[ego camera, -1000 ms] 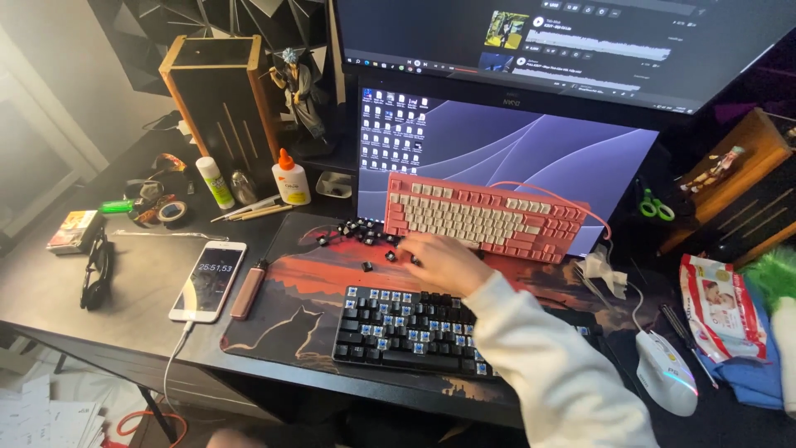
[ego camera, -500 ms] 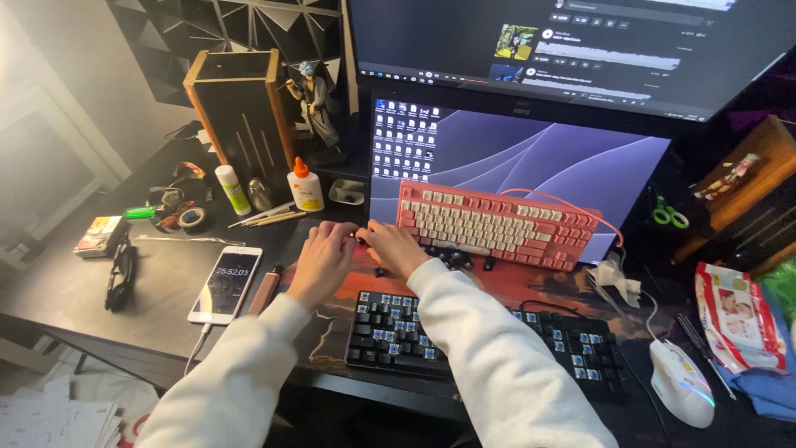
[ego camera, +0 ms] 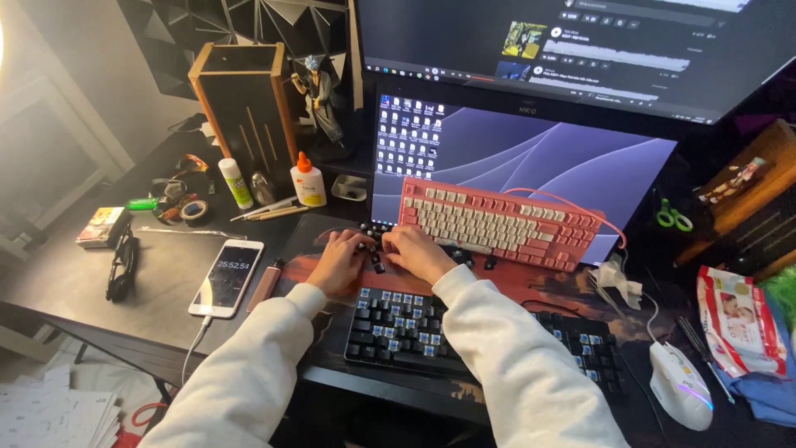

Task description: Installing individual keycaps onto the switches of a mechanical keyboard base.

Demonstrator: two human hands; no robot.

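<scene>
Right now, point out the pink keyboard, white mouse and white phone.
pink and cream mechanical keyboard (ego camera: 497, 222), head view, middle key rows
white computer mouse (ego camera: 680, 396), head view, top shell
white smartphone (ego camera: 226, 278), head view, lit screen

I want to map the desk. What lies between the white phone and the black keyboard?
In the head view, between the white phone and the black keyboard lie a small reddish-brown stick-shaped item and the left sleeve.

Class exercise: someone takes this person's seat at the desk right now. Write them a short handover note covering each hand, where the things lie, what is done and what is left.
Left hand and right hand: both on the loose black keycaps on the desk mat, fingers curled; grip unclear.
Black keyboard: nearest the body, many caps off, blue switches bare.
Pink keyboard: behind the hands, fully capped.
Left: bare switches uncapped.
</scene>
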